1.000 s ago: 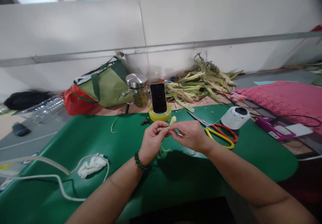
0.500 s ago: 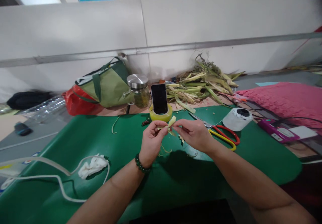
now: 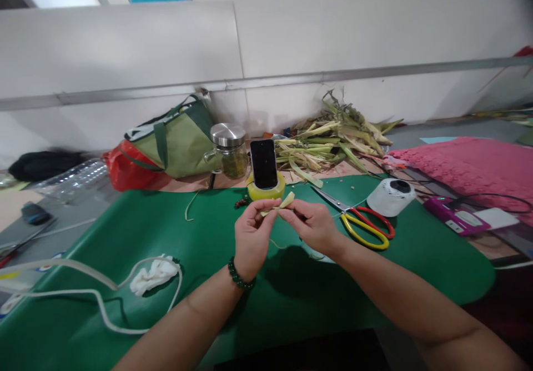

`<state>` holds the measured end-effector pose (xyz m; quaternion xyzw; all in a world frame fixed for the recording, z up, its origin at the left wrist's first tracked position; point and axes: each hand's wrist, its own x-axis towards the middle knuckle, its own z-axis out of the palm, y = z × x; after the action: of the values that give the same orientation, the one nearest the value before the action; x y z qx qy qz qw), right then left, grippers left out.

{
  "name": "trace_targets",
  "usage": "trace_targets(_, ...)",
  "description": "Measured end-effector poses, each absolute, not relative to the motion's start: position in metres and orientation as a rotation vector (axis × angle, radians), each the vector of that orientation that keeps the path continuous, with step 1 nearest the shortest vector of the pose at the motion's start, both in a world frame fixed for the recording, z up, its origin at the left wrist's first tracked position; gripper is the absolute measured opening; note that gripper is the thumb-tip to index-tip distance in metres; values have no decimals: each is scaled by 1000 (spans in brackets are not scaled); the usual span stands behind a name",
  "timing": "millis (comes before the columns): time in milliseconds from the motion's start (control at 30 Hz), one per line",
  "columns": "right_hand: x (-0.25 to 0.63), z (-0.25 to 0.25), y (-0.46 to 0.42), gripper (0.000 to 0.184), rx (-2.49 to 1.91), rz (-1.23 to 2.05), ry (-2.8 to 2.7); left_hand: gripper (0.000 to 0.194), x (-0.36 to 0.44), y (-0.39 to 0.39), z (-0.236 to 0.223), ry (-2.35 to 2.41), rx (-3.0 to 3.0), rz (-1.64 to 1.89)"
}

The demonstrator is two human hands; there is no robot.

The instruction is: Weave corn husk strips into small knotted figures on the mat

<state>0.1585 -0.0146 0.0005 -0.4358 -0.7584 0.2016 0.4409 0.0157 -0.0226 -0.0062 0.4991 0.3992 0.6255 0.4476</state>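
Note:
Between both hands is a pale yellow-green strip of corn husk (image 3: 287, 200), held above the green mat (image 3: 225, 315). My left hand (image 3: 252, 232), a beaded bracelet at its wrist, pinches the husk from the left. From the right, my right hand (image 3: 314, 227) grips it with thumb and fingertips, close beside the left. Part of the husk is hidden by the fingers. A thin strand hangs below them. Scissors (image 3: 364, 224) with one red and one yellow handle lie open to the right of my right hand, near a cone of white thread (image 3: 390, 197).
A phone (image 3: 264, 164) leans upright on a yellow tape roll (image 3: 266, 190) just beyond my hands. Behind stand a lidded glass mug (image 3: 230, 154), a green bag (image 3: 187, 143) and a heap of husks (image 3: 333, 138). Left lie a crumpled tissue (image 3: 154, 275) and white tubing (image 3: 100, 304).
My right hand has shifted slightly left and its fingers have closed in against the left hand. The husk's loose lower end has been drawn in between the fingers.

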Motion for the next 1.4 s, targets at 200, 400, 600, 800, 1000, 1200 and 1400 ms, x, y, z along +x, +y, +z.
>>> trace_targets(200,164,3,-5,30,-1033,624,-1850,31,11,-28,-13,860,1547,1395)
trace_targets(400,179,10,5,25,-880,878,-1908,40,0,-15,-13,792,1620,1291)
trace_targets(600,185,14,6,30,-803,1003,-2026,15,-8,-2,-6,920,1980,1143)
trace_targets(800,187,19,7,28,-901,1051,-2132,26,-16,-3,10,881,1858,960)
trace_targets(1000,185,12,12,26,-1051,1113,-2096,33,-8,-12,8,810,1614,1125)
trace_targets(1200,182,7,14,27,-1128,1216,-1997,31,5,-1,-17,1023,1149,1372)
trace_targets(1400,184,12,10,26,-1004,1164,-2070,35,-1,3,-11,911,1375,951)
